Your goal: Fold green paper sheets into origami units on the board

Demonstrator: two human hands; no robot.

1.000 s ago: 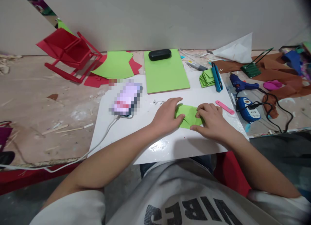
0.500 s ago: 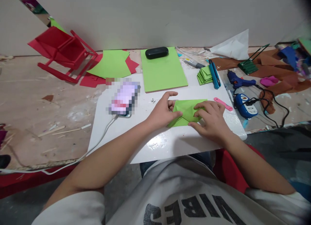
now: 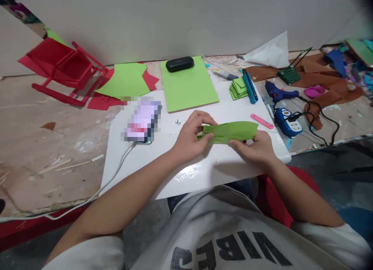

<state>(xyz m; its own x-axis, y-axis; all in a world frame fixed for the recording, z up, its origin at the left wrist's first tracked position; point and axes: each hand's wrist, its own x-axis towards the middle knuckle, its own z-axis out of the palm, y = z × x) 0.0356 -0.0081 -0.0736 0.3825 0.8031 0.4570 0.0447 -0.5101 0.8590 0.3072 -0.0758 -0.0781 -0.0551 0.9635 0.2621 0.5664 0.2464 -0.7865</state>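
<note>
A piece of green paper [image 3: 230, 132], folded into a long narrow shape, is held between both hands over the white board [image 3: 186, 180]. My left hand [image 3: 194, 135] pinches its left end, thumb in front and fingers behind. At the other end, my right hand [image 3: 256, 147] has its thumb on the lower edge, and its fingers are hidden behind the paper. A pink cutter [image 3: 261, 121] lies just beyond my right hand. Farther back are a stack of folded green papers [image 3: 239, 88] and a teal cutter [image 3: 250, 87].
A phone [image 3: 142, 121] with a white cable lies left on the board. Behind it are green sheets [image 3: 189, 91] bearing a black case [image 3: 180, 64]. A red paper rocking chair [image 3: 67, 71] stands far left. To the right are a blue glue gun [image 3: 280, 92] and a blue corded device [image 3: 288, 122].
The green paper has been lifted and tilted, showing a narrower face. My right hand has gone from lying on top of it to gripping its right end from behind. The view shifted slightly.
</note>
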